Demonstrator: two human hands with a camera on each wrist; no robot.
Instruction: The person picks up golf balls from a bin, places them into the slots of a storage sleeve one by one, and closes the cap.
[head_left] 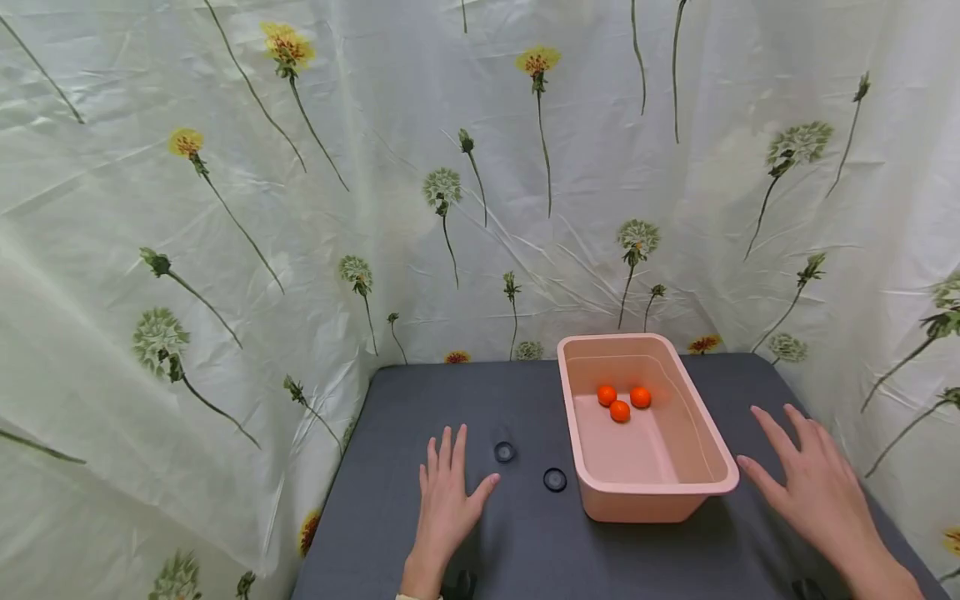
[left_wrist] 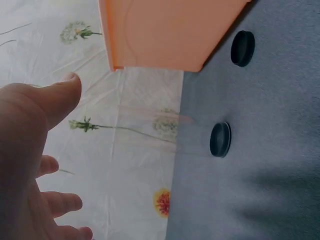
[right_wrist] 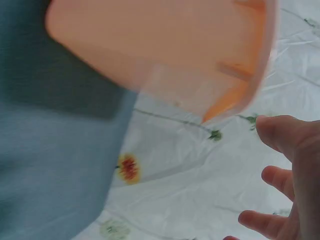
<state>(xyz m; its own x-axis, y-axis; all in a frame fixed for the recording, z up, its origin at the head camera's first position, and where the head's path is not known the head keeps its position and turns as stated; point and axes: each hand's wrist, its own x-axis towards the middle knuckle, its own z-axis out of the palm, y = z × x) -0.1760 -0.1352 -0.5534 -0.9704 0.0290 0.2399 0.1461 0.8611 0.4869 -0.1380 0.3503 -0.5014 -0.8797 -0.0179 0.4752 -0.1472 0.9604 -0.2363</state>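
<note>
My left hand [head_left: 448,504] hovers over the left part of the dark table, fingers straight and thumb spread, holding nothing. To its right lie two round black caps, a nearer one [head_left: 555,480] and a farther one [head_left: 504,452]. A faint see-through shape, perhaps a clear tube [left_wrist: 150,127], shows beside the farther cap in the left wrist view. Right of the caps stands a pink plastic bin [head_left: 637,504] with three orange balls [head_left: 619,411] in it. My right hand [head_left: 813,487] is held just right of the bin, fingers spread and apart from its rim, with nothing in it.
The dark grey table [head_left: 442,392] has rounded back corners. A pale curtain [head_left: 405,125] printed with dandelions hangs behind it and along both sides.
</note>
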